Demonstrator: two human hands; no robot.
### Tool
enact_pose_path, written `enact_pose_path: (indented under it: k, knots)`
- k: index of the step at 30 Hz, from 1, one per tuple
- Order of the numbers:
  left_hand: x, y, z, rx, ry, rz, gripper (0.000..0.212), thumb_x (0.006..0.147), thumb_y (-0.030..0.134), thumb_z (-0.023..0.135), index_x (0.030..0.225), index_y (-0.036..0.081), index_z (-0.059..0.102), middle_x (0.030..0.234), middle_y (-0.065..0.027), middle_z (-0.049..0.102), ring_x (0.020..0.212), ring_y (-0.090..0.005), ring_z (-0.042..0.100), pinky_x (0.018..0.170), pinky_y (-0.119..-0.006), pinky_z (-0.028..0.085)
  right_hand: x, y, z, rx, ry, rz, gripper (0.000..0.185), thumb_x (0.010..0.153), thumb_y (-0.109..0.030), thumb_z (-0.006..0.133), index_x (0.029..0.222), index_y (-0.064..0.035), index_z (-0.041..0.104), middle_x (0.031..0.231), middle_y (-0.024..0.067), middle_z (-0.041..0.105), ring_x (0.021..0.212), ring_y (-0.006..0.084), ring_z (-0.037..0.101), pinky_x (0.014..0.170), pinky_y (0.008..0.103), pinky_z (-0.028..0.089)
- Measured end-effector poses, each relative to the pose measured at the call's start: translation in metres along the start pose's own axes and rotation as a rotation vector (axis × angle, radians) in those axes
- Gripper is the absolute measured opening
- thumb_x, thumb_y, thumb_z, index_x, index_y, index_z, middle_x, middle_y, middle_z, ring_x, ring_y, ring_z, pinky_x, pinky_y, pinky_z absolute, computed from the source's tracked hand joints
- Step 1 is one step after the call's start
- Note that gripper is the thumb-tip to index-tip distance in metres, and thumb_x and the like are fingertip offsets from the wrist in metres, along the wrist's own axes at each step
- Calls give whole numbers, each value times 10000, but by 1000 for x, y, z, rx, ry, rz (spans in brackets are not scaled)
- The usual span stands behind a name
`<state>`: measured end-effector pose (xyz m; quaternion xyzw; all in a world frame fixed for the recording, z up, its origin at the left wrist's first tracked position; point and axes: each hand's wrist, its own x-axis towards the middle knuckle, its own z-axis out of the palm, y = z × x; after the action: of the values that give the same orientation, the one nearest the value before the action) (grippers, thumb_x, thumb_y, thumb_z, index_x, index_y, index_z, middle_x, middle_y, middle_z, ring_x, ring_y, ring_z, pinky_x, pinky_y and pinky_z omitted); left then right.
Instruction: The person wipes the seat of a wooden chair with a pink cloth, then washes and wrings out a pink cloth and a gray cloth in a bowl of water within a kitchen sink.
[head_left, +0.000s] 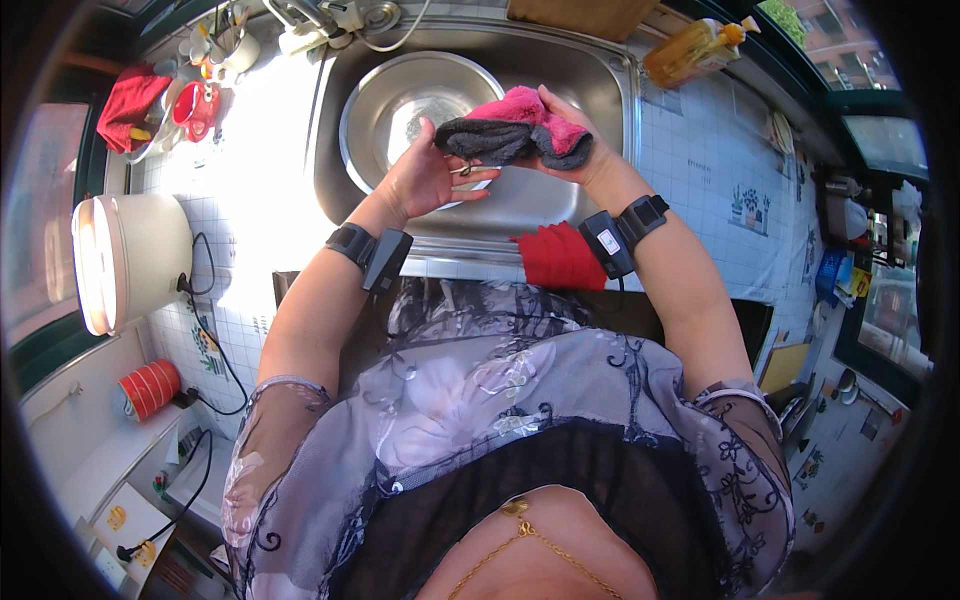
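Note:
A two-sided plush cloth (517, 124), pink on one face and dark grey on the other, is held bunched above the sink. My right hand (581, 142) grips its right end, thumb on top and fingers beneath. At the cloth's left end, my left hand (427, 172) is turned palm up with its fingers spread; whether the thumb touches the fabric is hard to tell. Below the hands, a round stainless steel basin (375, 90) stands in the steel sink (607, 90). Glare hides what the basin holds.
A red cloth (562, 255) hangs over the sink's front edge. The faucet (319, 19) is at the back left, and a bottle of yellow liquid (694, 52) lies to the right. On the left are a red cup (196, 111) and a cream-coloured appliance (139, 262) with a black cord.

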<state>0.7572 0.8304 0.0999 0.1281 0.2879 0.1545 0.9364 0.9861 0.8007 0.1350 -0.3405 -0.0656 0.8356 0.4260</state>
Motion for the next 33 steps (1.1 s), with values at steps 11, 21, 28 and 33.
enact_pose_path:
  k: [11, 21, 28, 33]
  knots:
    - [4, -4, -24, 73, 474, 318, 334, 963, 303, 404, 1077, 17, 533, 1000, -92, 593, 886, -185, 573, 747, -297, 492, 18, 31, 26, -669, 179, -226, 298, 767, -47, 611, 1045, -55, 505, 892, 120, 564, 703, 187, 620, 526, 300, 522]
    - [18, -1, 4, -31, 442, 17, 226, 946, 242, 364, 842, 112, 517, 677, -26, 521, 432, -109, 359, 338, -229, 255, 87, 56, 43, -1332, 631, -295, 409, 873, -399, 487, 907, -19, 635, 974, 213, 606, 936, 374, 576, 828, 427, 454]
    - [17, 2, -18, -197, 359, 68, 312, 955, 265, 333, 1018, 45, 545, 971, -145, 617, 876, -297, 619, 719, -440, 518, 96, 107, 51, -1334, 540, -503, 377, 867, -381, 499, 911, -29, 626, 947, 236, 602, 916, 379, 583, 842, 438, 453]
    - [44, -10, -75, -387, -138, -188, 241, 939, 193, 379, 1005, 32, 545, 918, -135, 623, 804, -269, 620, 703, -423, 520, 105, 80, 18, -1240, 757, -277, 388, 865, -363, 504, 848, 9, 613, 902, 229, 619, 866, 383, 594, 803, 446, 464]
